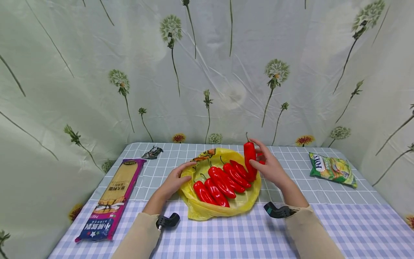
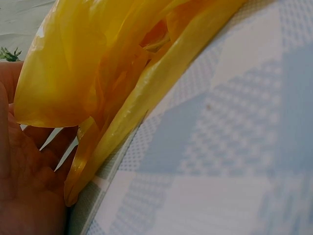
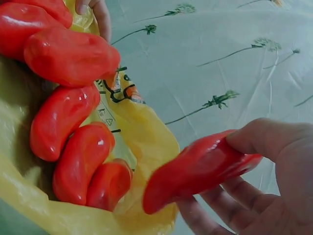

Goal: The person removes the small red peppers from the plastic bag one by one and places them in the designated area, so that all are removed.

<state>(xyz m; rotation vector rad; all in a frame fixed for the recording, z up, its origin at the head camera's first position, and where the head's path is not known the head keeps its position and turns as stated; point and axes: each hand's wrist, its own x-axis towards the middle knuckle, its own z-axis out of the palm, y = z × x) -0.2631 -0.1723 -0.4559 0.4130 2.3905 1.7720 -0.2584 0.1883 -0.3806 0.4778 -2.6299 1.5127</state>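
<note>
My right hand [image 1: 271, 167] pinches a red pepper [image 1: 249, 158] between thumb and fingers, its stem pointing up, over the right rim of a yellow plastic bag [image 1: 207, 214]. Another patch of red shows behind the fingers. In the right wrist view the held pepper [image 3: 195, 166] hangs at a slant beside the bag. Several glossy red peppers [image 1: 221, 182] lie in a row inside the opened bag. At the bag's left side my left hand [image 1: 174, 181] grips the rim. Its palm [image 2: 32, 196] lies against the crumpled yellow plastic [image 2: 58, 83] in the left wrist view.
A long purple pasta packet [image 1: 110, 201] lies along the left side. Behind it sits a small dark crumpled wrapper [image 1: 152, 153]. Toward the right rear is a green Fox's bag [image 1: 333, 170]. A dandelion-print curtain [image 1: 226, 90] rises behind the checked tablecloth [image 1: 220, 239].
</note>
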